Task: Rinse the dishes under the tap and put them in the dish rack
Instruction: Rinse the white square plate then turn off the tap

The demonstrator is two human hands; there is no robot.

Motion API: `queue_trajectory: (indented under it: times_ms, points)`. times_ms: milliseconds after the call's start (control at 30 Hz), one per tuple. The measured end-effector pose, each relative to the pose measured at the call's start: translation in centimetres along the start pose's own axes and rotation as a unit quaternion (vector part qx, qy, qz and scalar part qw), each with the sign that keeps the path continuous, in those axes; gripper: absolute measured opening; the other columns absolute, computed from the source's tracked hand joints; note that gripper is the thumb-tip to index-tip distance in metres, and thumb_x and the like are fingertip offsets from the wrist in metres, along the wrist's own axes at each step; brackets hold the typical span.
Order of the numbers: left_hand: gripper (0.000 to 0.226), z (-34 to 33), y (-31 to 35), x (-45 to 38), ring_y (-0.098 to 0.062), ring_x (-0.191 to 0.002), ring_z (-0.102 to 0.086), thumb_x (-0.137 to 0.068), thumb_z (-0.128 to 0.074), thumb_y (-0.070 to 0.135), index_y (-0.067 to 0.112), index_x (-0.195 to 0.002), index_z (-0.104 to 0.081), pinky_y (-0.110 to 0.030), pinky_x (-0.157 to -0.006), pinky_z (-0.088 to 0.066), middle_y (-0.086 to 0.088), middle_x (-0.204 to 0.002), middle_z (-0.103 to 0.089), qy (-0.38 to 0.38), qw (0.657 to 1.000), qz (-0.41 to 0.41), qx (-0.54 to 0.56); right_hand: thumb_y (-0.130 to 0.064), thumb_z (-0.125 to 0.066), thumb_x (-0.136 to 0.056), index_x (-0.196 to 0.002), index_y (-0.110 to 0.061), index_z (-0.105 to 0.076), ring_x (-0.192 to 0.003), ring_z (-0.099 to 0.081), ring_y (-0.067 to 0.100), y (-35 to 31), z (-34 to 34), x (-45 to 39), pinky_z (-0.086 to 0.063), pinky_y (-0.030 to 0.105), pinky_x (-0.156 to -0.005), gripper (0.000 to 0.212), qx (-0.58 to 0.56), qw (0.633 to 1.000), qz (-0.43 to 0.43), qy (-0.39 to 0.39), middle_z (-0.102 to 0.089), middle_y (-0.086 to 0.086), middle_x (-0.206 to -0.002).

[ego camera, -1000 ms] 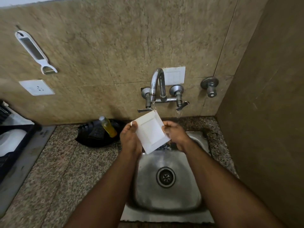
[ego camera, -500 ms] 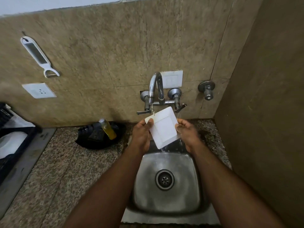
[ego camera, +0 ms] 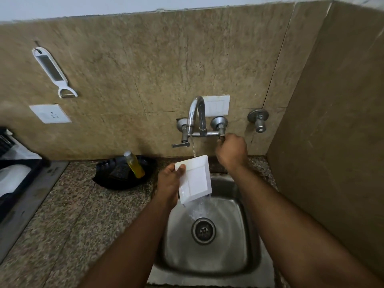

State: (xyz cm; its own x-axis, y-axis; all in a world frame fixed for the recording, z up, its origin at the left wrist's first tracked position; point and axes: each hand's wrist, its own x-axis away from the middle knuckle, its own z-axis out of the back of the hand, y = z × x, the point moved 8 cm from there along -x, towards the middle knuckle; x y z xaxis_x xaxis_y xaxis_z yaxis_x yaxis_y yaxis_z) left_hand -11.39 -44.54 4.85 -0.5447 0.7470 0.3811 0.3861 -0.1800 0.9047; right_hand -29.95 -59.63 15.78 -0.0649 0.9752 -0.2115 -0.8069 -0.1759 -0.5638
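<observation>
A small square white plate (ego camera: 196, 179) is tilted over the steel sink (ego camera: 209, 256), and my left hand (ego camera: 169, 182) grips its left edge. A thin stream from the chrome tap (ego camera: 194, 117) lands on the plate's top edge, and water pours off its lower corner into the basin. My right hand (ego camera: 231, 151) is up at the tap's right handle, fingers closed around it. The black dish rack (ego camera: 12, 183) sits at the far left edge with a white dish in it.
A black tray (ego camera: 124, 179) holding a yellow soap bottle (ego camera: 135, 164) and a dark scrubber sits on the granite counter left of the sink. A white peeler (ego camera: 53, 71) hangs on the wall above a socket. A tiled side wall stands close on the right.
My right hand let go of the plate and rose to the tap's right handle. The left hand alone holds the plate, now lower and tilted, with water running off it.
</observation>
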Motion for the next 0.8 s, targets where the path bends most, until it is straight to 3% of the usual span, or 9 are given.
queue_trajectory:
  times_ms: [100,200,267,333,433,500,600,700,800]
  points:
    - [0.013,-0.2,-0.3,0.0,-0.035,-0.099,-0.074,-0.099,-0.066,0.017,0.013,-0.110,-0.073,-0.058,-0.086,-0.061,-0.013,-0.109,-0.077,-0.015,1.000,0.004,-0.011,-0.027,-0.064,-0.091,-0.121,-0.019,-0.060,-0.068,-0.059,0.016,0.6,-1.2,2.0,-0.050,0.028,-0.056,0.031,0.025,0.999,0.009,-0.029,-0.065,-0.001,-0.080]
    - [0.014,-0.2,-0.3,0.3,-0.036,-0.104,-0.072,-0.098,-0.066,0.012,0.011,-0.111,-0.072,-0.058,-0.090,-0.059,-0.014,-0.112,-0.077,-0.053,0.999,-0.005,-0.007,-0.028,-0.064,-0.085,-0.094,-0.018,-0.071,-0.077,-0.070,0.024,2.9,-4.5,4.9,-0.061,0.039,-0.071,0.015,-0.087,0.984,-0.050,-0.148,-0.072,0.002,-0.083]
    - [0.015,0.2,-0.2,0.7,-0.035,-0.104,-0.071,-0.097,-0.066,0.010,0.008,-0.112,-0.071,-0.056,-0.093,-0.058,-0.016,-0.114,-0.076,-0.078,0.997,-0.013,0.000,-0.021,-0.062,-0.092,-0.093,-0.018,-0.073,-0.080,-0.071,0.025,4.1,-6.5,7.3,-0.061,0.039,-0.072,0.012,-0.264,0.918,-0.152,-0.253,-0.076,0.005,-0.088]
    - [0.017,0.9,-0.2,1.2,-0.032,-0.103,-0.070,-0.097,-0.065,0.011,0.007,-0.113,-0.070,-0.054,-0.093,-0.058,-0.018,-0.115,-0.075,-0.092,0.996,-0.019,0.003,-0.011,-0.065,-0.093,-0.099,-0.016,-0.074,-0.078,-0.071,0.022,4.4,-6.9,9.3,-0.058,0.033,-0.065,0.012,-0.356,0.856,-0.170,-0.333,-0.077,0.006,-0.091]
    - [0.018,1.8,-0.7,2.1,-0.022,-0.093,-0.072,-0.099,-0.062,0.007,0.005,-0.115,-0.069,-0.037,-0.079,-0.060,-0.013,-0.107,-0.076,-0.099,0.995,-0.016,-0.001,-0.004,-0.079,-0.082,-0.091,-0.006,-0.076,-0.073,-0.070,0.014,4.9,-6.1,9.9,-0.058,0.034,-0.063,0.009,-0.313,0.885,-0.032,-0.343,-0.077,0.010,-0.086]
    - [0.020,2.3,-1.4,2.7,-0.014,-0.079,-0.067,-0.100,-0.057,0.001,0.002,-0.116,-0.069,-0.025,-0.067,-0.055,-0.008,-0.095,-0.073,-0.097,0.995,0.001,0.001,-0.012,-0.083,-0.079,-0.078,-0.001,-0.071,-0.065,-0.061,0.007,4.5,-5.4,9.9,-0.055,0.031,-0.061,0.016,-0.235,0.918,0.091,-0.306,-0.070,0.007,-0.070]
    - [0.031,2.8,-2.7,3.3,-0.016,-0.075,-0.057,-0.093,-0.055,-0.003,-0.002,-0.122,-0.067,-0.028,-0.074,-0.051,-0.005,-0.080,-0.068,-0.106,0.991,0.056,0.054,-0.017,-0.082,-0.077,-0.076,-0.019,-0.075,-0.073,-0.061,0.000,2.6,-4.2,10.8,-0.051,0.025,-0.068,0.007,-0.149,0.926,0.252,-0.239,-0.068,-0.014,-0.073]
    - [0.043,3.4,-3.3,3.9,-0.034,-0.099,-0.072,-0.079,-0.068,0.010,-0.007,-0.118,-0.070,-0.045,-0.091,-0.059,-0.021,-0.107,-0.076,-0.074,0.986,0.103,0.110,-0.011,-0.077,-0.071,-0.091,-0.030,-0.080,-0.099,-0.060,0.008,0.8,-2.6,12.4,-0.052,0.025,-0.073,0.028,-0.059,0.917,0.359,-0.165,-0.075,-0.020,-0.097]
    - [0.029,4.2,-3.1,3.9,-0.032,-0.098,-0.072,-0.087,-0.064,0.000,-0.002,-0.116,-0.070,-0.040,-0.071,-0.062,-0.022,-0.119,-0.072,-0.030,0.992,0.087,0.091,-0.009,-0.083,-0.065,-0.089,-0.032,-0.081,-0.106,-0.056,0.009,0.3,-1.5,13.5,-0.054,0.025,-0.069,0.033,-0.047,0.913,0.386,-0.125,-0.074,-0.019,-0.104]
